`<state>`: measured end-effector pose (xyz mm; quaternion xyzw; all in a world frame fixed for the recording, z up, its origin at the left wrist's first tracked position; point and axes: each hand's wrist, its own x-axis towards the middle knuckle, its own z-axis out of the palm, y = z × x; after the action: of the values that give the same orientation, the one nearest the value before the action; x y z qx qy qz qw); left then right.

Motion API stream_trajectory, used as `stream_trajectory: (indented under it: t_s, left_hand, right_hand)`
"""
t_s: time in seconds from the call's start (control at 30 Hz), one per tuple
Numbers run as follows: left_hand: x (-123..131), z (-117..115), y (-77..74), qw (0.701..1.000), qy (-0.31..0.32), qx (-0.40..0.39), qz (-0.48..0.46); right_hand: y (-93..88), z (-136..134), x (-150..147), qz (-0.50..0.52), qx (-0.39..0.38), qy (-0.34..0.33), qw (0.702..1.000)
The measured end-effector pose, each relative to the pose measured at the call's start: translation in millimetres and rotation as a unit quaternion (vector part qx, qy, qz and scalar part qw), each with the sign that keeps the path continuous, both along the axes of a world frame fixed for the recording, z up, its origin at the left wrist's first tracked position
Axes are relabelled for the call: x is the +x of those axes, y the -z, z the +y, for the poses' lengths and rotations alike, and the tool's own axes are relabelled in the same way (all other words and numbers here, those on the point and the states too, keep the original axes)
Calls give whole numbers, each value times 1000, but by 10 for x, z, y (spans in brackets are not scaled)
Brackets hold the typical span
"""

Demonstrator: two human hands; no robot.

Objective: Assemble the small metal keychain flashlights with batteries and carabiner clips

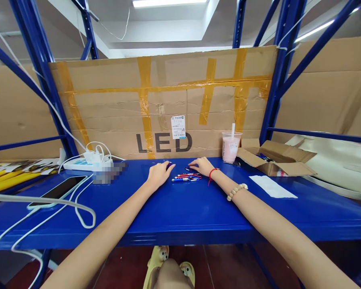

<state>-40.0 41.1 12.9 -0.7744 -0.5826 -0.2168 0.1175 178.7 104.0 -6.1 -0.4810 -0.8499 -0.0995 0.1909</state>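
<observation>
Your left hand (158, 176) is curled on the blue table (180, 210), seemingly pinching a small dark thing (169, 165) between thumb and finger; what it is stays too small to tell. Your right hand (202, 165) reaches with bent fingers to a dark pen (188, 169), and you can't tell whether they grip it. Between your hands, the red and blue pens (182, 180) lie close together, roughly side by side, so that much looks done. The pieces at your fingertips are not lined up with them. More small blue things sit in the open box (284, 170) on your right, apparently not dealt with yet.
</observation>
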Motion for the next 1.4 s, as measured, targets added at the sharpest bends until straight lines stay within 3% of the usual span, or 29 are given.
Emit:
stream_trajectory:
  t_s: [0.43,0.87,1.4]
  left_hand:
    - [4,-18,16,1000,6,-9,-12]
    - [12,-32,15,999,37,10,-19]
    - [18,-45,8,999,28,-8,-14]
  right_hand:
    - [34,14,10,58,22,-35,997]
    - [52,1,-2,82,-8,13,997]
    - [72,38,55,58,20,55,997]
